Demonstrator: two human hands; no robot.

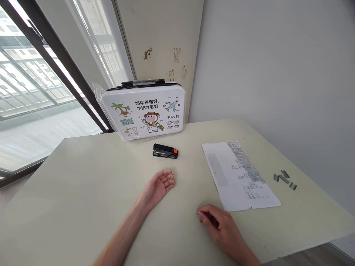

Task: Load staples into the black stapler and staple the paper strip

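Note:
My left hand (158, 188) rests on the table with its palm turned up and its fingers loosely bent apart, holding nothing. Just beyond its fingertips lies a black stapler (165, 151) with an orange patch at its right end. Lower right, my right hand (219, 227) is curled, thumb and forefinger together, with nothing visible in it. Near that hand, a printed sheet of paper (224, 173) lies flat, its far right edge covered by a printed grey block pattern. Several grey staple strips (283, 178) are scattered to the right of the paper.
A white cartoon-printed case (149, 111) in clear plastic stands upright at the back of the pale table (69, 192). Behind it are a stained panel (163, 37) and a grey wall (263, 66). A window (30, 81) is on the left.

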